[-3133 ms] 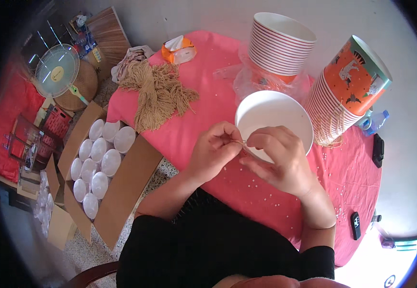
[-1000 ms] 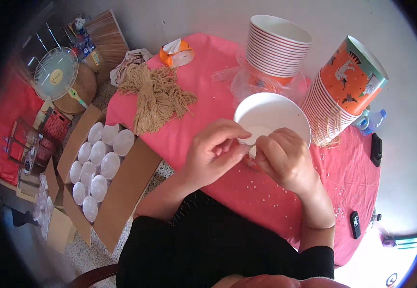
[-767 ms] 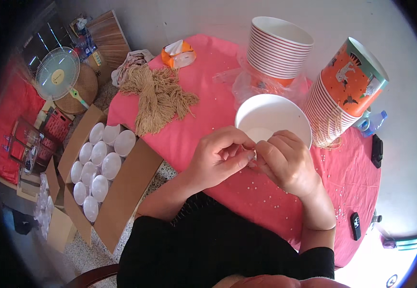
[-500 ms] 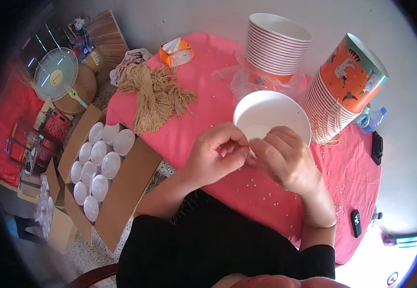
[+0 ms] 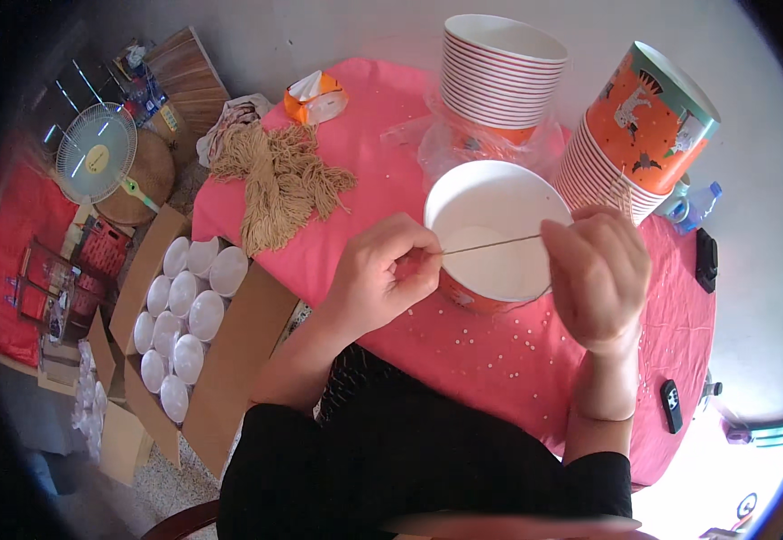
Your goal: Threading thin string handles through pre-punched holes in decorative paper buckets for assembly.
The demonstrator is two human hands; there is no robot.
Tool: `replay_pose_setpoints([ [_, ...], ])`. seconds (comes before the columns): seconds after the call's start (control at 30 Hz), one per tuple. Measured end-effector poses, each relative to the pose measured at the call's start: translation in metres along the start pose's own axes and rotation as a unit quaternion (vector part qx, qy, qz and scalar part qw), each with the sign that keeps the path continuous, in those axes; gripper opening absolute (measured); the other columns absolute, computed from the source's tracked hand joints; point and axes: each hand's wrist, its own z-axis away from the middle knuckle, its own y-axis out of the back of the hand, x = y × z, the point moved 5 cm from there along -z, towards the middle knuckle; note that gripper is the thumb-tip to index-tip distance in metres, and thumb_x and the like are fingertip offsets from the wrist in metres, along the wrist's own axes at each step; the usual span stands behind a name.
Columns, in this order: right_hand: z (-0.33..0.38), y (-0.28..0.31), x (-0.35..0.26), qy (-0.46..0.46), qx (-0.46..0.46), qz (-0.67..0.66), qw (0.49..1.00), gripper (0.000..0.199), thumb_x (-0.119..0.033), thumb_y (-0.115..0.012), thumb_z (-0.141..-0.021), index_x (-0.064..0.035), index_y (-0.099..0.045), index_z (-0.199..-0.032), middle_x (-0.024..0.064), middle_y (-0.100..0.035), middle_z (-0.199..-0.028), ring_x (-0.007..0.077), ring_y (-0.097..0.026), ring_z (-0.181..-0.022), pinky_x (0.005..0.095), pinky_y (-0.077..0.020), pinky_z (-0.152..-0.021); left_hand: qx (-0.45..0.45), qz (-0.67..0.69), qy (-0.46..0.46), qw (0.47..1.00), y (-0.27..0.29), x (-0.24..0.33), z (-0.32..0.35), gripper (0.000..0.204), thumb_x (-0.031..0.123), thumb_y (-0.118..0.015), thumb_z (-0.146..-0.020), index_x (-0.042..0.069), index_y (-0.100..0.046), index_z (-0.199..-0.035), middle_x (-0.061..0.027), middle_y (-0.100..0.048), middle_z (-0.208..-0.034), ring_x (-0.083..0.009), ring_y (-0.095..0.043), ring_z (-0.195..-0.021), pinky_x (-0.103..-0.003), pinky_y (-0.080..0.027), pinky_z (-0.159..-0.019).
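A thin tan string (image 5: 492, 245) is stretched taut between my two hands, above the mouth of a white-lined paper bucket (image 5: 472, 202). My left hand (image 5: 389, 270) pinches one end, just left of the bucket's rim. At the right side of the bucket my right hand (image 5: 600, 274) grips the string with curled fingers, and a short tail of it hangs down by the bucket. The bucket stands upright on the pink tablecloth (image 5: 463, 378); its orange printed outside shows below the rim. A bundle of tan strings (image 5: 279, 184) lies on the table's far left.
Behind stand a stack of white-rimmed buckets (image 5: 504, 76) in clear plastic and a leaning orange-and-green stack (image 5: 648, 117) with strings on it. A tissue pack (image 5: 316, 97), a black remote (image 5: 670, 405) and small white bits lie about. Left of the table, an open carton (image 5: 238, 360) holds clear cups.
My hands, close together before, have moved apart. My right hand went right and up, drawing the string straight. The view has shifted slightly.
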Motion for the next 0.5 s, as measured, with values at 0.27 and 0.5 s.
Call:
replay_pose_setpoints([
  [0.27,-0.003,0.005,0.006,-0.03,0.041,0.008,0.999,0.031,0.001,-0.069,-0.065,-0.001,-0.062,-0.095,0.0058,-0.058,-0.071,0.0229,-0.06,-0.062,0.0359,-0.0478,-0.056,-0.012,0.027,0.035,0.999,-0.007,-0.016,0.009,0.013,-0.002,-0.067,-0.081,0.002,-0.063,-0.093,-0.0035,-0.059,-0.077,-0.0092,-0.054,-0.061,-0.023,-0.042,-0.053],
  [0.5,-0.001,-0.002,0.01,-0.051,-0.01,-0.003,0.999,0.031,0.001,-0.068,-0.066,-0.0016,-0.062,-0.096,0.0053,-0.057,-0.071,0.0232,-0.06,-0.062,0.0358,-0.0469,-0.056,0.065,0.031,0.048,0.996,-0.001,-0.021,0.032,0.015,0.001,-0.066,-0.083,0.004,-0.064,-0.097,-0.0002,-0.061,-0.079,-0.0038,-0.047,-0.058,-0.019,-0.038,-0.051],
])
